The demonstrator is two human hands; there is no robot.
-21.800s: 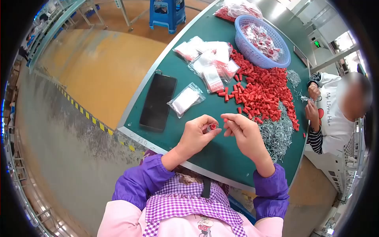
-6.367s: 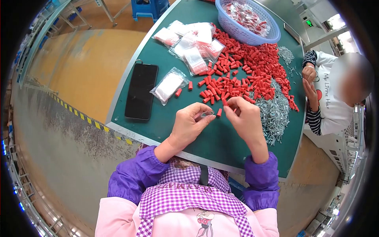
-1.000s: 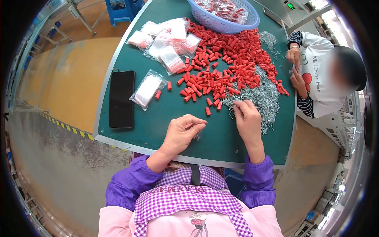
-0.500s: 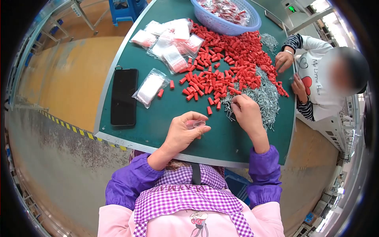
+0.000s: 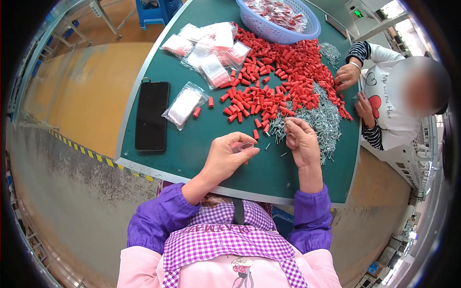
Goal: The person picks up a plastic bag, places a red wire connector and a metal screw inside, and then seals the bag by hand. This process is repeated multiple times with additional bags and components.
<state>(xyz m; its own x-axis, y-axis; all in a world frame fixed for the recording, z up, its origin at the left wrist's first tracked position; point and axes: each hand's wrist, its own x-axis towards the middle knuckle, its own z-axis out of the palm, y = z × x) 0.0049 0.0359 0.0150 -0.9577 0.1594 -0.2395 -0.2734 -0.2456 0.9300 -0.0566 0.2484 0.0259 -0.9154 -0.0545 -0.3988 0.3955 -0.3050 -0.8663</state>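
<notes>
My left hand [image 5: 229,154] pinches a small clear plastic bag [image 5: 243,147] held open, just above the green table [image 5: 192,139]. My right hand [image 5: 300,140] is lifted beside it, fingertips pinched on a few small metal screws. It hovers at the near edge of the pile of silver screws [image 5: 317,122]. A spread of red caps [image 5: 273,81] lies just beyond both hands. Two loose screws lie on the table between my hands.
A black phone [image 5: 151,115] lies at the left edge. Clear bags [image 5: 185,105] and a stack of filled bags [image 5: 211,50] sit at the back left. A blue basket [image 5: 278,19] of packed bags stands at the far end. Another person [image 5: 384,96] works at the right side.
My right hand has come off the screw pile and lifted toward the bag. The left hand has turned the bag's mouth up. The other person's hand has reached onto the table.
</notes>
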